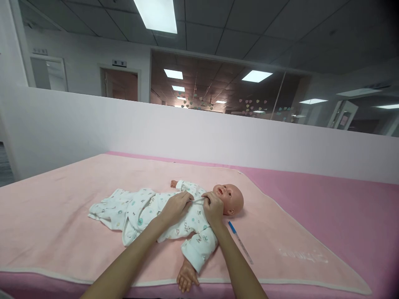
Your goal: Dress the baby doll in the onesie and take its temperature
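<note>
Head cam: L hand [179, 205] & R hand [213, 209] both pinched a thin white tie [197, 201] over the chest of the doll [234, 197], which lay head to right on the peach blanket [59, 203], tie prob. soft, light & limp, so best held nr its ends.

So the left hand [177, 207] is covering part of the doll's [234, 200] patterned outfit [140, 209], while the right hand [213, 209] is blocking the neck. Fingers are hiding both ends of that thin white tie [197, 200], and cloth is covering the legs. Both forearms [134, 253] are running off the bottom edge, and the peach blanket [56, 232] is running off the left. Its white lettering [304, 255] is looking too faint to read, the door sign [119, 63] too tiny. The top edge is chopping a ceiling light [157, 14].
</note>
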